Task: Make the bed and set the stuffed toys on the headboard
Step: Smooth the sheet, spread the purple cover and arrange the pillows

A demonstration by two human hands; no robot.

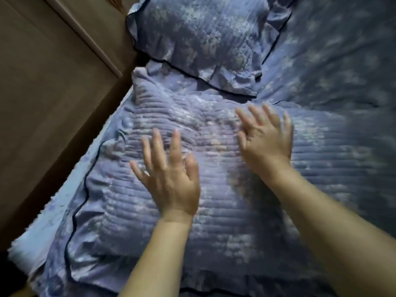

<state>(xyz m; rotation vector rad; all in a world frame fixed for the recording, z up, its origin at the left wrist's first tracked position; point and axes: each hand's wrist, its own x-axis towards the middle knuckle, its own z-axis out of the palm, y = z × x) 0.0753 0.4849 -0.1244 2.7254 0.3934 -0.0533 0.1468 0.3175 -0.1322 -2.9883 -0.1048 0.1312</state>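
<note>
A quilted blue floral pillow (132, 211) lies in front of me on the bed. My left hand (171, 176) is spread flat over its middle, fingers straight. My right hand (267, 133) is also flat with fingers spread, over the pillow's far right part. A second blue floral pillow (203, 39) with a ruffled edge lies further up, partly overlapping the near one. No stuffed toys are in view.
A brown wooden headboard (42, 93) runs along the left side. The blue floral bedsheet (342, 61) covers the bed to the right. A pale blue mattress edge (42, 228) shows at lower left.
</note>
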